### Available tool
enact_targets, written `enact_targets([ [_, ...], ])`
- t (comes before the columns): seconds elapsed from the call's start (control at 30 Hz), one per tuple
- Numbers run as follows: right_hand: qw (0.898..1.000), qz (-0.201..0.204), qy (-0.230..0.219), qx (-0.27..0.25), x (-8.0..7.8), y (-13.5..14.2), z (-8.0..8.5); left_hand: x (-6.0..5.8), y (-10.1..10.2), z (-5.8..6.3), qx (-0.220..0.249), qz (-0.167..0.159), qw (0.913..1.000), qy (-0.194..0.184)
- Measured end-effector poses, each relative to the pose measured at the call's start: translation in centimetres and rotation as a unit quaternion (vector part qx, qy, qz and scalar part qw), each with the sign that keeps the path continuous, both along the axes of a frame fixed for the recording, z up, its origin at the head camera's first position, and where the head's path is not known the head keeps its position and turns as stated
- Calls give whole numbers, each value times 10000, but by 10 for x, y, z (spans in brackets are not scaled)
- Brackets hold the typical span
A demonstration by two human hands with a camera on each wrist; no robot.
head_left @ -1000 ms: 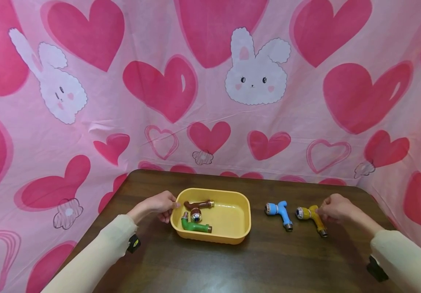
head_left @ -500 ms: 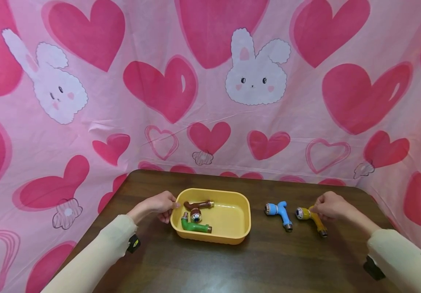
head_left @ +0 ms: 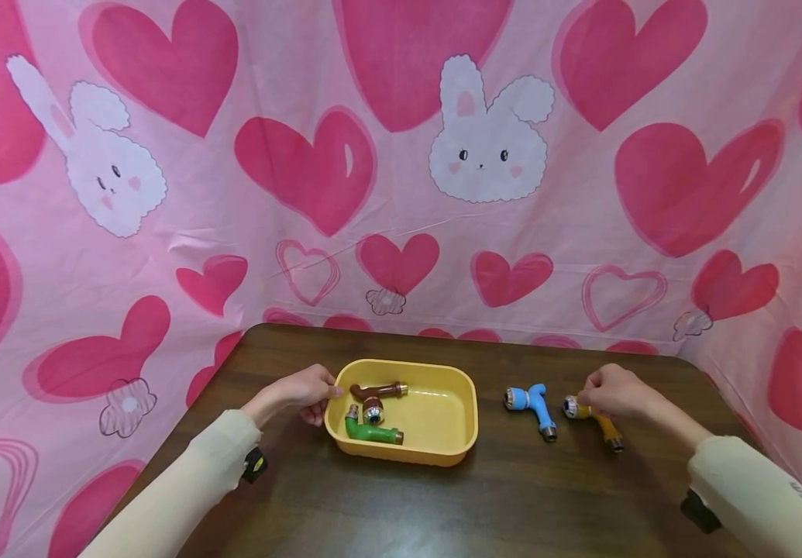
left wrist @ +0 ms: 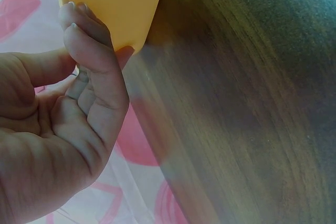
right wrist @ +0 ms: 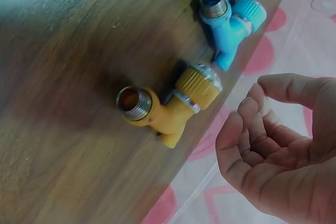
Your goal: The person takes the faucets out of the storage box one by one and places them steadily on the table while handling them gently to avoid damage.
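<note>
A pink cloth (head_left: pixel 456 225) printed with hearts and rabbits rises behind a dark wood-grained desk (head_left: pixel 470 511). A person in pale sleeves (head_left: pixel 184 480) reaches over it with both arms. The yellow tray (head_left: pixel 445 415) sits left of the middle. The left hand (head_left: pixel 308 393) has its grip clamped on the tray's left rim, thumb on one side and fingers on the other. The right hand (head_left: pixel 617 391) hovers over the yellow tap (right wrist: pixel 170 118); its grip holds nothing, fingers loosely bent, thumb tip close to the forefinger's. That tap lies on the desk at the right, just beside a blue tap (head_left: pixel 535 406). Inside the tray's left half rest a green tap (head_left: pixel 373 432) and a brown tap (head_left: pixel 376 390), with a chrome-ended knob (head_left: pixel 373 410) between them; whether it joins the brown one cannot be told.
</note>
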State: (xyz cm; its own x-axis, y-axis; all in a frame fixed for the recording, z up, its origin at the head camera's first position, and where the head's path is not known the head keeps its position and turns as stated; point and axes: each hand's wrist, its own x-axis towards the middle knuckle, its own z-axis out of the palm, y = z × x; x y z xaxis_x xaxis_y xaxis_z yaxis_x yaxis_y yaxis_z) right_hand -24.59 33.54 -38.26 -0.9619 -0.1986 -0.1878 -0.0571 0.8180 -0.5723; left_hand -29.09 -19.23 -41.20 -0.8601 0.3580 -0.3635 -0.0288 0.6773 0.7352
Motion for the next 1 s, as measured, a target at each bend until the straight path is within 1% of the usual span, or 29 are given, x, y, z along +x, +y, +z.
enact_targets([
  [0.1,10000,46,-26,-19,1,-6,2,0,0,1,-20,-2,10000,3],
  [0.27,9998,187,64,-62,2,-13,5,1,0,1,-34,-6,10000,13],
  [0.5,9998,156,-52,-121,3,-23,7,2,0,1,14,-3,10000,-15],
  [0.77,9995,266,114,-127,3,-32,8,2,0,2,26,-10,10000,-6],
  [1.0,9993,294,67,-225,4,-42,10,2,1,3,-25,10,10000,28],
])
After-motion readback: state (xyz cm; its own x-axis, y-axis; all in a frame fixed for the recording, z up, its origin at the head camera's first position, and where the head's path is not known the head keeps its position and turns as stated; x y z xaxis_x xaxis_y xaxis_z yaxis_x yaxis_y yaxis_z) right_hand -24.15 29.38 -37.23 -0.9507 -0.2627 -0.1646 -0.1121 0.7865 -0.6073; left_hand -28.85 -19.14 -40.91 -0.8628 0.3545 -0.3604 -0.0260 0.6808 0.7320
